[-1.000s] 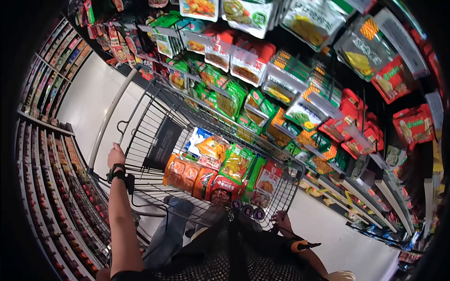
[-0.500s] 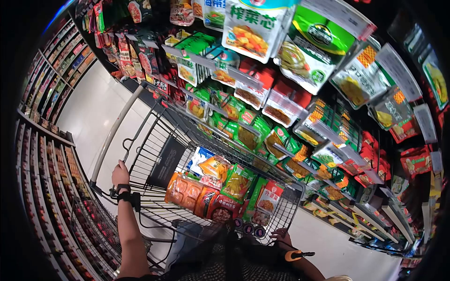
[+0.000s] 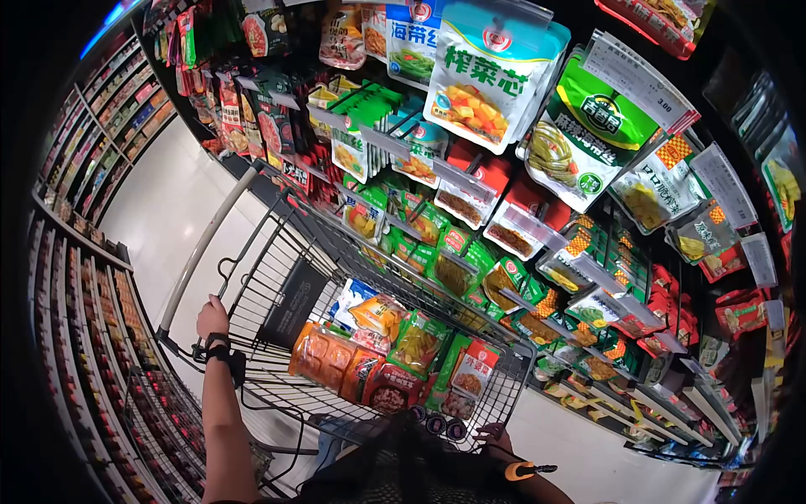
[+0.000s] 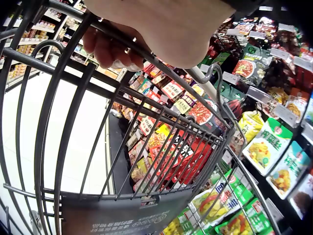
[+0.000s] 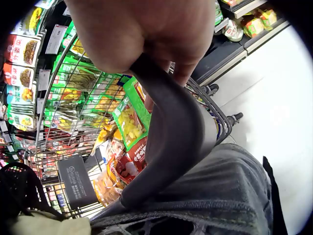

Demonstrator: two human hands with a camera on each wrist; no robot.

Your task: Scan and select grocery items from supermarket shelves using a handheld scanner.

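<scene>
My left hand (image 3: 212,317) grips the dark wire rim of a shopping cart (image 3: 252,294). In the left wrist view its fingers (image 4: 110,51) curl over that bar. Low at the right of the head view is my right hand (image 3: 495,437); up close, the right wrist view shows it holding a curved black cart handle (image 5: 181,115). Inside the cart lie several food packs: an orange tray pack (image 3: 323,351), a red bag (image 3: 393,388), a green bag (image 3: 420,343), a yellow-orange bag (image 3: 375,317) and a red-and-white pack (image 3: 474,368).
Racks of hanging food pouches (image 3: 487,80) run close along the cart's far side. More shelves (image 3: 84,353) line the left. Pale floor (image 3: 172,197) shows between them. A jeans-clad leg (image 5: 220,191) is beside the handle.
The hanging pouches sit lower in the head view and look larger than before. My left hand appears slightly lower, still holding the rim; the packs keep their arrangement in the cart.
</scene>
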